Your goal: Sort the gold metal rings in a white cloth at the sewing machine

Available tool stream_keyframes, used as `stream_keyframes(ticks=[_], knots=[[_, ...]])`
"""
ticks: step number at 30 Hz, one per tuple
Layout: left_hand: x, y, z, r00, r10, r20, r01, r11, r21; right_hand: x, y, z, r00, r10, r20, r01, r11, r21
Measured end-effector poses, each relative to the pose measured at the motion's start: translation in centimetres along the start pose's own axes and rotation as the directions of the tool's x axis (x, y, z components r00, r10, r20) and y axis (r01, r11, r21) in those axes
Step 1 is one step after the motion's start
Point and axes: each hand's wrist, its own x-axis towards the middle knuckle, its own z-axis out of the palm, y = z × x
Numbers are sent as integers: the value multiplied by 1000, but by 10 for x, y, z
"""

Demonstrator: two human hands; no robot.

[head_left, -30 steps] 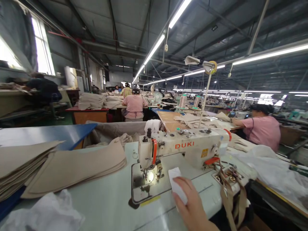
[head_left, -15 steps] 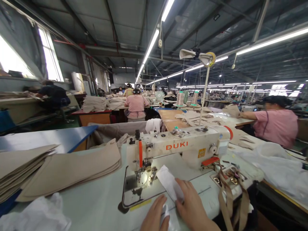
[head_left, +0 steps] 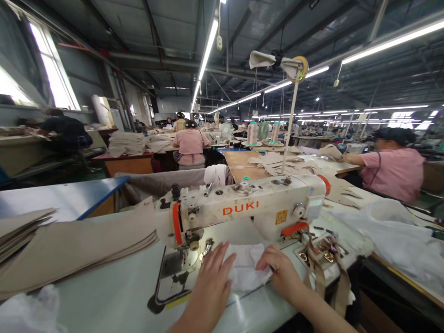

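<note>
A small white cloth point(head_left: 245, 268), creased across its middle, lies on the bed of a sewing machine point(head_left: 222, 215) marked DUKI. My left hand point(head_left: 213, 277) rests along the cloth's left edge, fingers stretched out flat and close to the needle plate point(head_left: 175, 277). On the opposite side, my right hand point(head_left: 282, 273) has its fingers curled and pinches the cloth's right edge. The presser foot area stands left of my left fingertips and is partly hidden behind the machine head.
Stacked beige fabric panels point(head_left: 90, 240) lie at the left, near a crumpled white cloth point(head_left: 31, 310). A tray point(head_left: 322, 252) with beige straps and metal bits stands right. White sheeting point(head_left: 398, 240) covers the right table. A person in pink point(head_left: 391, 169) works at the right.
The white cloth went from a narrow folded strip to spread wider on the machine bed. My left hand moved up onto its left edge; my right hand now pinches the right edge. The view shifted slightly.
</note>
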Motion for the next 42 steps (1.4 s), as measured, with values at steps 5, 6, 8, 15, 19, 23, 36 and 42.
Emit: stream_keyframes(ticks=[5,6,8,15,19,23,36,42], knots=[[-8,12,-9,957,36,288,-1,992,-123,-25,5,-2,988,40,147,-54,994,94],[-9,15,-11,949,2,314,38,992,-121,-28,3,-5,983,46,180,-64,993,95],[-8,21,-18,930,-90,356,135,986,-103,-28,-1,-14,970,58,238,-80,994,81],[20,51,-14,791,-518,325,457,854,249,1,-32,-21,918,273,287,-189,939,-288],[26,56,-5,775,-563,288,463,815,348,5,-42,-3,885,332,325,-132,850,-510],[26,52,-5,751,-581,313,471,804,363,3,-43,2,877,359,318,-125,811,-572],[-19,5,-24,650,-745,151,738,571,-361,-3,12,-34,854,493,167,-487,870,-82],[-39,9,-43,634,-710,307,770,617,-163,-3,0,-48,842,469,267,-401,875,-272]])
